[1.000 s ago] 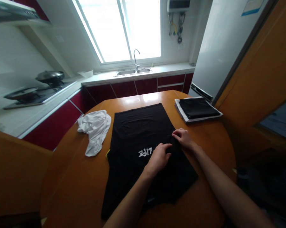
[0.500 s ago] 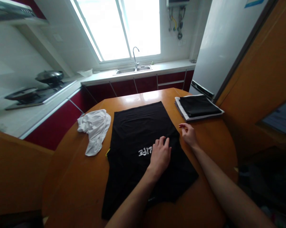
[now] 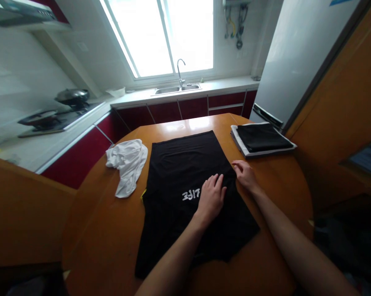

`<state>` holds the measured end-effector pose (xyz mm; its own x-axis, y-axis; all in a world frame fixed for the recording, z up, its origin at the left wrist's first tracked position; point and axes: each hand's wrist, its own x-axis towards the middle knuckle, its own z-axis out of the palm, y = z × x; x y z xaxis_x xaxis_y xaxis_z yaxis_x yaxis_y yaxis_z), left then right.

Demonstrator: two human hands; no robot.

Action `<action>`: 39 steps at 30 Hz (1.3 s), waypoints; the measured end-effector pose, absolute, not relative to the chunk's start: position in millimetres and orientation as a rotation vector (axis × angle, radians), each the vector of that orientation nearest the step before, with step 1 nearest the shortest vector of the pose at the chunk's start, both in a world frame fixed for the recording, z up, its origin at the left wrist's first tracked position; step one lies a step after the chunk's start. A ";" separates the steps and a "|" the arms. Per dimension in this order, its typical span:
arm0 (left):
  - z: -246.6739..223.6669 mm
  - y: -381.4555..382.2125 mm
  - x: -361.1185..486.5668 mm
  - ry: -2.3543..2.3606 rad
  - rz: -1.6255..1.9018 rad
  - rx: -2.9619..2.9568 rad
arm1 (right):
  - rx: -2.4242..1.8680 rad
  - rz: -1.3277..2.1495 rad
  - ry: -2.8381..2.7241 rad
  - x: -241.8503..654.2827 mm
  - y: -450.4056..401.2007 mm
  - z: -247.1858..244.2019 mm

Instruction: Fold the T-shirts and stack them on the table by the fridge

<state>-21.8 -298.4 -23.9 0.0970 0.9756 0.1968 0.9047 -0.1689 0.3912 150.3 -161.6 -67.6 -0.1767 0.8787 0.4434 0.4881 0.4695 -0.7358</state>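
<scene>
A black T-shirt point(image 3: 179, 164) lies spread on the wooden table point(image 3: 99, 230), its hem toward the window and its neckline toward me. White lettering on its chest is partly covered by my left hand point(image 3: 212, 196), which rests on the cloth with fingers extended. My right hand point(image 3: 244, 174) is at the shirt's right edge, its fingertips touching or just beside the fabric. Those fingers are slightly bent and hold nothing that I can see. A bit of yellow point(image 3: 144, 194) shows at the shirt's left edge.
A crumpled white garment point(image 3: 128, 162) lies left of the shirt. At the table's right stands a stack of folded clothes point(image 3: 262, 137), black on top. Beyond are a counter with a sink point(image 3: 176, 89), a stove with pans point(image 3: 73, 98) and a fridge point(image 3: 284, 61).
My left hand stays on the shirt, its fingers a little straighter. My right fingers have lowered and come closer to the shirt's right edge. The whole view has shifted slightly.
</scene>
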 end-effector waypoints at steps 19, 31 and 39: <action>-31.3 -294.9 -24.8 2.111 0.635 2.011 | -0.920 0.796 -1.977 155.0 -174.1 -48.8; -9.1 -300.7 -23.7 2.150 0.552 1.880 | -1.085 0.576 -1.925 150.5 -167.1 -62.5; -26.8 -307.1 -13.6 1.727 0.506 2.498 | -1.182 0.414 -2.095 144.9 -167.1 -67.6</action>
<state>-13.6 -307.1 -26.8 0.3174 0.9197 0.2310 0.8991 -0.3693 0.2351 144.9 -167.1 -67.6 -0.3509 0.8426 0.4085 0.6237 0.5357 -0.5693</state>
